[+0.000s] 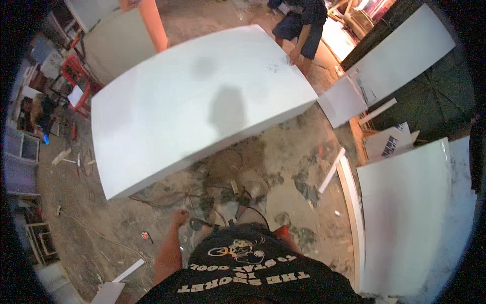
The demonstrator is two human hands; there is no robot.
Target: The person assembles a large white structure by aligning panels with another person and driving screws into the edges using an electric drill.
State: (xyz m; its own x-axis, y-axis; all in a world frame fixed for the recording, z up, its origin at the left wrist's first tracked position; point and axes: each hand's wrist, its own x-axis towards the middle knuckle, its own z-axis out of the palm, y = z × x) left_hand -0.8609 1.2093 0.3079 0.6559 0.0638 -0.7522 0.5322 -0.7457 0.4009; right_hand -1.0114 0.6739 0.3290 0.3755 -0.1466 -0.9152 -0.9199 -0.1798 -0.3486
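My left hand (180,218) hangs beside my body, above the floor, its fingers curled in and nothing visible in them. It is apart from the large white box-like panel (152,116) in front of me, whose long near edge slants up to the right. My head's shadow falls on the panel's top. My right hand does not show; a reddish patch (284,234) by my shirt's right side is too unclear to name. Across the panel, a co-worker in dark clothes (313,15) bends down, with a hand (293,55) at the far right edge.
White boards (405,218) lie or lean on the right, beside a long pale strip (353,213). Another long white panel (410,55) rests at the upper right. A red chair (76,83) stands at the left. Cords (109,225) and scraps litter the stained floor.
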